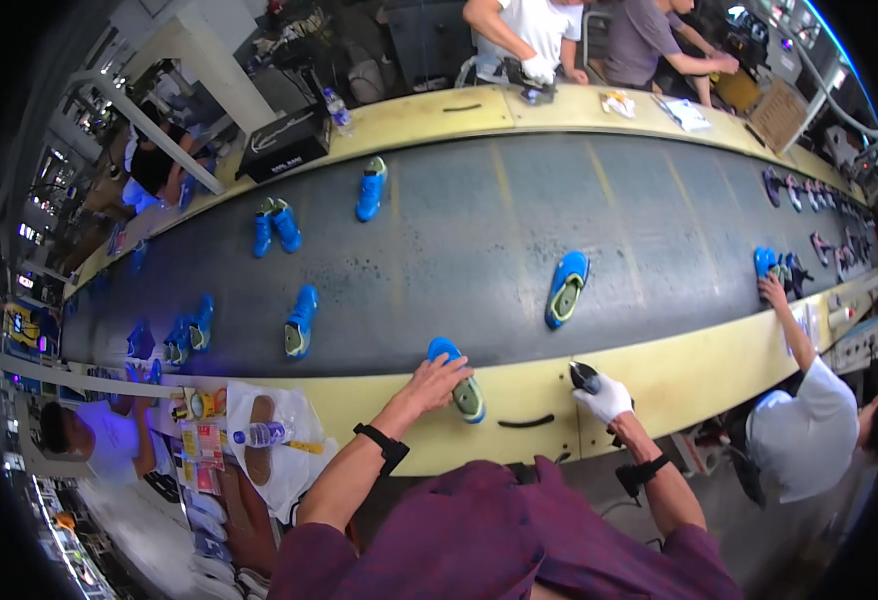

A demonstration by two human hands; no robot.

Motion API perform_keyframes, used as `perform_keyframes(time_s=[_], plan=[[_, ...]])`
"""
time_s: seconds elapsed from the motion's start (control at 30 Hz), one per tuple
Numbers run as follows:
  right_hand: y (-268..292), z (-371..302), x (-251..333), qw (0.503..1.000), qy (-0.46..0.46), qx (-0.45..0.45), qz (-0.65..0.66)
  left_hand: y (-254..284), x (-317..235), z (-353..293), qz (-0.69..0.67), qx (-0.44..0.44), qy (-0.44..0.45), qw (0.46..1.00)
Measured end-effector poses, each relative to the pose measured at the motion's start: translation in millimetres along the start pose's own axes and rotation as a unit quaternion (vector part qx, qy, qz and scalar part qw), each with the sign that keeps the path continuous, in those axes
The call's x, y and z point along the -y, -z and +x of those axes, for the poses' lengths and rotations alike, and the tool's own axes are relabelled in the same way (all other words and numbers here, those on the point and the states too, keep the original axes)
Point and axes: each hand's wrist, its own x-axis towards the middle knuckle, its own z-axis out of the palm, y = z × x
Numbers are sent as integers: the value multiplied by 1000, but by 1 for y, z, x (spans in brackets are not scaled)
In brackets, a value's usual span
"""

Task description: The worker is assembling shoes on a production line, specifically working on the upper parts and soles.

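Observation:
A blue shoe with a pale green lining (pixel 467 398) rests across the yellow front ledge, its toe pointing at the belt. My bare left hand (pixel 437 382) grips it from the left, fingers over its upper. In a white glove, my right hand (pixel 607 399) closes around a dark handheld tool with a rounded body (pixel 585 377), held over the ledge to the right of the shoe. What kind of tool it is cannot be made out. Farther out, another blue shoe (pixel 567 290) lies on the dark conveyor belt (pixel 459 250).
More blue shoes (pixel 301 322) are spread along the belt's left half, with dark shoes (pixel 794 190) at its far right. A black box (pixel 285 145) and bottle (pixel 337 110) stand on the far ledge. Co-workers work around the belt; one at right touches a blue shoe (pixel 765 262).

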Motion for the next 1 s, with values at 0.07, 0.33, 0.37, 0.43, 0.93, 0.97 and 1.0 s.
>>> perform_keyframes(time_s=[0.07, 0.33, 0.37, 0.43, 0.93, 0.97, 1.0], plan=[[-19, 13, -47, 994, -62, -79, -38, -20, 16, -5, 25, 44, 87, 995], [-6, 34, -76, 965, -113, -237, 5, -62, -28, -8, -107, -165, 308, 931], [-9, 37, -76, 961, -115, -253, 7, -66, -30, -4, -79, -178, 314, 929], [-7, 38, -71, 964, -113, -242, 7, -80, -22, 3, -85, -191, 375, 903], [-3, 39, -96, 961, -109, -253, 2, -12, 60, 114, -208, -201, 373, 881], [-4, 39, -104, 958, -116, -264, -14, -16, 40, 116, -194, -237, 369, 878], [-7, 40, -106, 956, -115, -268, -28, -18, 30, 110, -189, -236, 370, 878]])
